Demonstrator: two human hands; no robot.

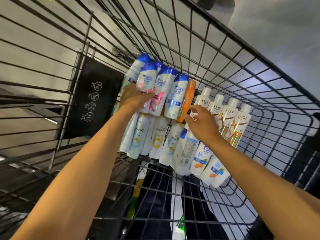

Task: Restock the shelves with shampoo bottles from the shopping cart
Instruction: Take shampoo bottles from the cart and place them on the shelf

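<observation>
I look down into a black wire shopping cart (pixel 225 54) with several shampoo bottles lying on its floor. My left hand (pixel 133 97) grips a white bottle with a blue cap and pink label (pixel 146 78) in the far row. My right hand (pixel 201 123) hovers with spread, slightly bent fingers just right of an orange bottle (pixel 187 99), fingertips near it, holding nothing. White Lux bottles (pixel 230 116) lie to the right. White Pantene bottles (pixel 157 141) fill the near row, and more white bottles (pixel 202 158) lie under my right wrist.
A black child-seat flap with white warning icons (pixel 93 97) stands at the cart's left end. Grey floor shows through the mesh. Dark trousers with a white stripe (pixel 162 196) are visible beneath the cart's near end. No shelf is in view.
</observation>
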